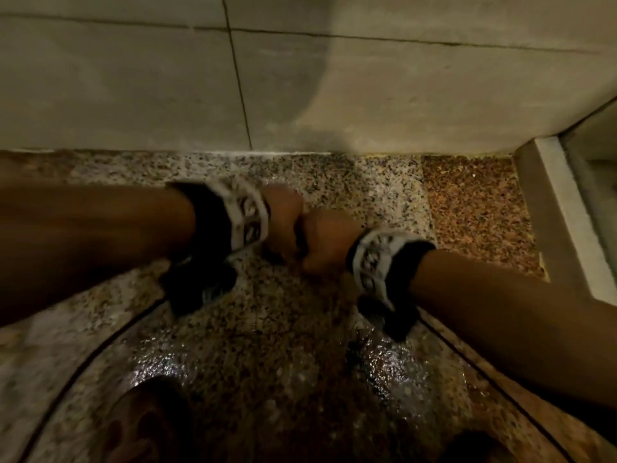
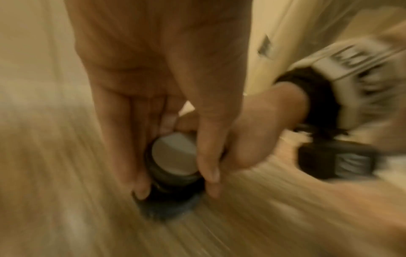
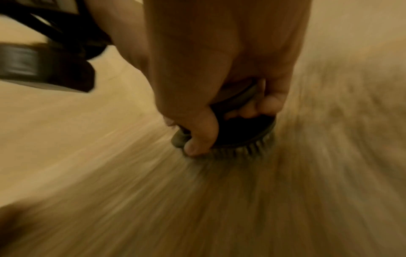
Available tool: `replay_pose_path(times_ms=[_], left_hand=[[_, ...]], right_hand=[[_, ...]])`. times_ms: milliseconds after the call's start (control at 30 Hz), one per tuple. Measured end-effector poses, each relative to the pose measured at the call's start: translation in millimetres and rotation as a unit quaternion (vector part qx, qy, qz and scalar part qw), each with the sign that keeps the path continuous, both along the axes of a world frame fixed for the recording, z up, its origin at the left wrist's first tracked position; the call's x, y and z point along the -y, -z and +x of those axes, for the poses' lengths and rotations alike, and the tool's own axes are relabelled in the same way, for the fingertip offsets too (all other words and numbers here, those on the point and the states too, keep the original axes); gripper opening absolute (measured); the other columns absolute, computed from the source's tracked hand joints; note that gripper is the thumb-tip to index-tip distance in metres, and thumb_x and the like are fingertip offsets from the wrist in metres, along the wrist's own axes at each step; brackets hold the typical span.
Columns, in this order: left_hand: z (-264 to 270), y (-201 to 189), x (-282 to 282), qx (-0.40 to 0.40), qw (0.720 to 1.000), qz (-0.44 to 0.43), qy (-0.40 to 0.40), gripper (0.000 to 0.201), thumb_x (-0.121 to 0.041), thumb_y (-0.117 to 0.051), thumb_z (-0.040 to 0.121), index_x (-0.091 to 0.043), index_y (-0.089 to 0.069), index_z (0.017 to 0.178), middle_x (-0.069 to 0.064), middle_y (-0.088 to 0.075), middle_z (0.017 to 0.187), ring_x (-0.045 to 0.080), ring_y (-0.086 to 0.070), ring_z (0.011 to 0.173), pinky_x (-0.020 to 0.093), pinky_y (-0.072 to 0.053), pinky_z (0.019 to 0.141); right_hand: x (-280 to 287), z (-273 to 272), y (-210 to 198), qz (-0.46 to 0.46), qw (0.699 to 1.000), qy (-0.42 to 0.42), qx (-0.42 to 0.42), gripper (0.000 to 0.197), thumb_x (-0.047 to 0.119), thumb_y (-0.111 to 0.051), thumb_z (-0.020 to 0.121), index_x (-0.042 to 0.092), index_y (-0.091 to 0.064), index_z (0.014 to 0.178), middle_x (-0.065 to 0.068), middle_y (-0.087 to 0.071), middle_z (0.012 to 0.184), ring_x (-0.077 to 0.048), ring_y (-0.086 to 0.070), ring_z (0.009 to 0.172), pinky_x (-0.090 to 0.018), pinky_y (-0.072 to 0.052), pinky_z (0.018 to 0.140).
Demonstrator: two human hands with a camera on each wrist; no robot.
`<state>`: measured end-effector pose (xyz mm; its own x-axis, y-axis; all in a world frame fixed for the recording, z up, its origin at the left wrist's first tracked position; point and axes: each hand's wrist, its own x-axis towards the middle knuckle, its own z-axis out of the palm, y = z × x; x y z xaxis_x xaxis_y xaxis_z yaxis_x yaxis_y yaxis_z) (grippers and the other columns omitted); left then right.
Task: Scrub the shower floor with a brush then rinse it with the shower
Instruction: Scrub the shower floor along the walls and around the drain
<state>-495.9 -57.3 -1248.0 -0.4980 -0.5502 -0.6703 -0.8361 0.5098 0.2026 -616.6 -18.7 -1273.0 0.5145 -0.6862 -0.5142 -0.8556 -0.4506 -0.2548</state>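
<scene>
Both hands meet over the speckled shower floor (image 1: 267, 345), close to the back wall. My left hand (image 1: 283, 225) and right hand (image 1: 325, 243) together hold one round dark brush (image 2: 173, 156) with a pale flat top. In the left wrist view my left hand (image 2: 175, 187) pinches the brush between thumb and fingers, bristles down on the floor. In the right wrist view my right hand (image 3: 230, 128) curls round the brush (image 3: 243, 137); its bristles (image 3: 239, 152) press on the floor. The head view hides the brush under the hands. Both wrist views are streaked with motion blur.
Beige wall tiles (image 1: 133, 88) rise just beyond the hands. A pale raised kerb (image 1: 551, 202) borders the floor on the right. The near floor is wet and glossy. My feet (image 1: 143, 426) stand at the bottom edge. A dark curved line (image 1: 100, 345) crosses the floor.
</scene>
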Motion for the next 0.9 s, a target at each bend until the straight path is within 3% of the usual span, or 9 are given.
replay_pose_path(times_ms=[100,300,367,467,533,600,667,833,900], left_hand=[[7.6,-6.8,30.1,-0.018,0.998,-0.051,-0.021,0.035,-0.040,-0.083,0.066,-0.015,-0.072,0.088,-0.009,-0.050,0.058,0.007,-0.046,0.054,0.024,-0.041,0.064],[32.0,6.4,-26.6,0.011,0.996,0.075,0.040,0.046,-0.058,-0.077,0.064,-0.021,-0.073,0.091,-0.007,-0.062,0.071,0.013,-0.057,0.066,0.026,-0.047,0.066],[30.0,1.4,5.3,-0.024,1.000,0.004,0.005,0.048,-0.058,-0.077,0.064,-0.019,-0.073,0.091,-0.004,-0.064,0.072,0.015,-0.058,0.066,0.027,-0.046,0.068],[25.3,-3.8,38.3,-0.011,0.998,-0.056,-0.013,0.040,-0.055,-0.081,0.061,-0.018,-0.066,0.067,-0.008,-0.057,0.053,0.012,-0.051,0.053,0.026,-0.044,0.063],[25.1,1.9,17.3,-0.008,0.999,0.033,-0.015,0.035,-0.047,-0.085,0.060,-0.023,-0.061,0.054,-0.012,-0.053,0.041,0.004,-0.052,0.047,0.022,-0.045,0.058],[26.8,12.7,-20.9,-0.008,0.993,0.119,0.002,0.032,-0.044,-0.085,0.063,-0.025,-0.060,0.056,-0.014,-0.054,0.043,-0.002,-0.051,0.045,0.011,-0.040,0.050],[25.5,18.9,-42.4,-0.021,0.989,0.144,0.023,0.032,-0.047,-0.083,0.063,-0.028,-0.058,0.058,-0.016,-0.052,0.049,-0.004,-0.047,0.045,0.013,-0.036,0.049],[9.6,-1.9,14.5,-0.024,0.999,-0.026,0.011,0.036,-0.048,-0.084,0.059,-0.021,-0.061,0.061,-0.009,-0.052,0.054,0.010,-0.049,0.052,0.024,-0.042,0.060],[4.6,-0.8,16.1,-0.029,0.999,-0.021,0.008,0.035,-0.046,-0.085,0.059,-0.019,-0.064,0.066,-0.008,-0.052,0.054,0.005,-0.047,0.048,0.026,-0.043,0.059]], right_hand=[[31.9,12.7,-0.3,-0.040,0.998,0.040,0.035,0.030,0.047,-0.060,0.086,0.022,-0.064,0.101,-0.006,-0.062,0.088,-0.024,-0.061,0.081,-0.028,-0.041,0.067],[-30.7,12.7,3.3,-0.023,0.997,-0.069,-0.007,0.036,0.052,-0.061,0.083,0.020,-0.066,0.101,-0.005,-0.068,0.095,-0.027,-0.066,0.089,-0.025,-0.037,0.065],[3.7,19.7,-0.3,-0.046,0.999,0.004,-0.016,0.036,0.050,-0.060,0.082,0.021,-0.063,0.103,-0.006,-0.065,0.091,-0.029,-0.066,0.091,-0.027,-0.040,0.067],[38.2,23.2,-1.4,-0.073,0.997,0.033,0.000,0.040,0.051,-0.061,0.082,0.019,-0.064,0.106,-0.005,-0.060,0.087,-0.031,-0.064,0.091,-0.029,-0.041,0.068],[14.5,21.1,-2.2,-0.034,0.999,-0.019,0.005,0.039,0.051,-0.064,0.081,0.019,-0.067,0.104,-0.004,-0.061,0.088,-0.027,-0.064,0.091,-0.025,-0.038,0.069],[-28.6,12.5,2.3,0.007,0.997,-0.078,-0.007,0.039,0.048,-0.066,0.081,0.017,-0.069,0.103,-0.006,-0.067,0.097,-0.026,-0.064,0.092,-0.024,-0.035,0.068],[-46.4,7.4,0.2,0.012,0.996,-0.091,-0.018,0.040,0.051,-0.065,0.080,0.016,-0.070,0.100,-0.006,-0.069,0.097,-0.027,-0.065,0.089,-0.025,-0.035,0.065],[14.4,8.1,-3.7,-0.056,0.998,0.018,-0.010,0.045,0.059,-0.063,0.075,0.021,-0.068,0.099,-0.006,-0.067,0.089,-0.027,-0.063,0.080,-0.027,-0.039,0.064],[15.3,5.2,-4.3,-0.039,0.999,0.024,-0.020,0.043,0.059,-0.066,0.074,0.021,-0.068,0.096,-0.003,-0.064,0.083,-0.024,-0.060,0.073,-0.028,-0.043,0.063]])
